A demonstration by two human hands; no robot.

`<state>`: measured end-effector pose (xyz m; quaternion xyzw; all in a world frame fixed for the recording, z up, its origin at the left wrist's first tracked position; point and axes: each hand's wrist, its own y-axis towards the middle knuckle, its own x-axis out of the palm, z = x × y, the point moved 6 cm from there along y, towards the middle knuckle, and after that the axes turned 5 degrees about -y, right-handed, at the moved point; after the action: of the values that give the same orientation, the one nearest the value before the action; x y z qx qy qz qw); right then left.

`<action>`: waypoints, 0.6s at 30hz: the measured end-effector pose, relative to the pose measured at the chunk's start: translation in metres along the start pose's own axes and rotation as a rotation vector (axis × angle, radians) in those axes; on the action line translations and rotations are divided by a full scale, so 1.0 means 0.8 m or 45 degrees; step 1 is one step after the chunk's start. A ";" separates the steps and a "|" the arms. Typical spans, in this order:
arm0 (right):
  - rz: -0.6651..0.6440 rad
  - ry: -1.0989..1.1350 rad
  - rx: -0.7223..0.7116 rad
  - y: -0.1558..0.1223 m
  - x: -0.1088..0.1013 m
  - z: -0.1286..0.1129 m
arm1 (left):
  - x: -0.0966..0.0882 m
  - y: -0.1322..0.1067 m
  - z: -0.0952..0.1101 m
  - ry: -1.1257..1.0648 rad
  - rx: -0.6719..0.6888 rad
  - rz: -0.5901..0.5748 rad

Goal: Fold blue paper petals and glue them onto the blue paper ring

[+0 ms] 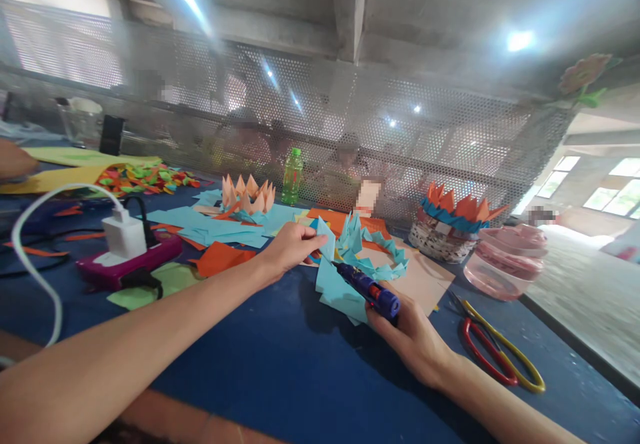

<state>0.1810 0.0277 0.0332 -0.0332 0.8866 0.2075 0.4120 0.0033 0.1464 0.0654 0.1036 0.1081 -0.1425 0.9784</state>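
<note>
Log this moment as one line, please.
left hand: pinches folded blue paper | right hand: grips glue gun, nozzle near folded paper | nearby: scissors, blue paper ring

Left forearm [165,337]: bare, smooth in outline, broad toward the lower left corner of the view, tapering to a slim wrist [265,269].
Left hand [295,244]: bare, slender, finer detail too small to tell.
Right forearm [500,396]: bare, slim, cut off by the bottom edge.
Right hand [417,341]: bare, partly hidden.
</note>
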 end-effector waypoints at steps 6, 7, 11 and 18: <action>-0.013 -0.005 -0.002 0.001 0.000 -0.001 | -0.003 -0.002 0.004 0.006 -0.033 0.025; -0.014 -0.012 -0.006 0.001 0.000 -0.001 | -0.004 -0.003 0.006 0.004 -0.032 0.028; -0.013 -0.038 -0.016 -0.001 0.000 0.001 | -0.006 -0.004 0.009 0.002 -0.029 0.034; 0.067 -0.265 -0.049 -0.004 -0.026 -0.018 | -0.009 0.001 0.006 -0.022 -0.026 0.047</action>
<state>0.1846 0.0164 0.0557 0.0038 0.8355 0.2378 0.4954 -0.0027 0.1477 0.0716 0.0943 0.0994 -0.1242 0.9828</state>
